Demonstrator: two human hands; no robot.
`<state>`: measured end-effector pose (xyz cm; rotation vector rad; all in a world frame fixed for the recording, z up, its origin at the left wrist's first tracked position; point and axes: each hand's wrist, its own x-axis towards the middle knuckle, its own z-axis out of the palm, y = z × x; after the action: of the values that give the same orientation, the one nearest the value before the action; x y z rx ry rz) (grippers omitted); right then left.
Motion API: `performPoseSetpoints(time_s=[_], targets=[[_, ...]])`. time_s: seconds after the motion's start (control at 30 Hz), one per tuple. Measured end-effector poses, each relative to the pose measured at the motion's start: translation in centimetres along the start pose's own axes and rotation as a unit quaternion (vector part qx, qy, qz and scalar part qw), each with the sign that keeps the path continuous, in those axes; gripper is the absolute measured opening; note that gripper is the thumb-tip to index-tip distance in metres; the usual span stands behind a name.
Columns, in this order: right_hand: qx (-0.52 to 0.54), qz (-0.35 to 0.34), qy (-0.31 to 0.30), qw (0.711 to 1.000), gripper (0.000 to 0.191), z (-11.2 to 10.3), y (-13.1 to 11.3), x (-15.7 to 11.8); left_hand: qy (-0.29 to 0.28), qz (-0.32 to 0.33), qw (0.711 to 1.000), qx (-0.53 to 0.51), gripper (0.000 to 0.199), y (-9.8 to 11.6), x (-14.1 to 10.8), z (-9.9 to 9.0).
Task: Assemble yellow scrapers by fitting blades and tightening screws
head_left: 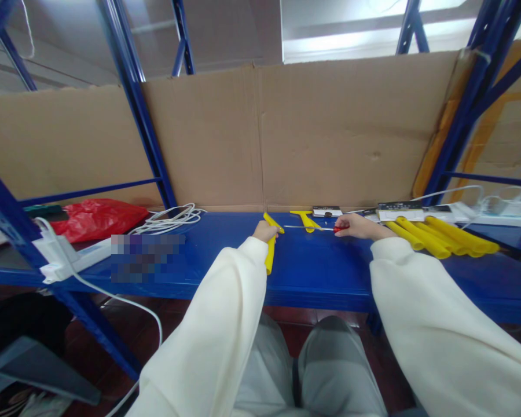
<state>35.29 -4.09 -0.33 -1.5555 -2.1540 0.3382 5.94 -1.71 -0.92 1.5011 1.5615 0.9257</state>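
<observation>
My left hand [265, 231] is closed around a yellow tube-like handle [270, 258], whose lower end points toward the front edge of the blue shelf [316, 260]. In my right hand [356, 225] is a screwdriver [339, 229] with a red grip. Its thin metal shaft runs left toward the yellow handle; whether the tip touches it is too small to tell. Behind the shaft lies a yellow T-shaped piece [303, 218]. A small black-and-white box [327, 211] sits by the cardboard just past my right hand.
Several yellow tubes [438, 237] lie at right beside black-and-white packaging [399, 209] and a white power strip [510, 207]. To the left are a coiled white cable [173, 220], a red plastic bag [104, 219] and another power strip [82, 258]. Cardboard [351, 133] walls the back.
</observation>
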Motion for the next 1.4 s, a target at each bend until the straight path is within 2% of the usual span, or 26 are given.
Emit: performPoseSetpoints(time_s=[0.23, 0.5, 1.03, 1.4], targets=[[0.007, -0.004, 0.008, 1.0, 0.032, 0.2, -0.6, 0.0, 0.0, 0.004, 1.0, 0.012, 0.013, -0.1, 0.2, 0.0], [-0.006, 0.001, -0.001, 1.0, 0.03, 0.1, -1.1, -0.1, 0.002, 0.004, 1.0, 0.014, 0.017, 0.0, 0.1, 0.0], [-0.006, 0.003, -0.015, 1.0, 0.029, 0.3, -0.5, 0.2, 0.004, 0.002, 1.0, 0.023, 0.018, 0.0, 0.2, 0.1], [-0.009, -0.012, -0.041, 0.999, 0.037, 0.2, -0.6, 0.0, 0.013, 0.048, 0.994, 0.096, 0.023, -0.3, 0.3, -0.3]])
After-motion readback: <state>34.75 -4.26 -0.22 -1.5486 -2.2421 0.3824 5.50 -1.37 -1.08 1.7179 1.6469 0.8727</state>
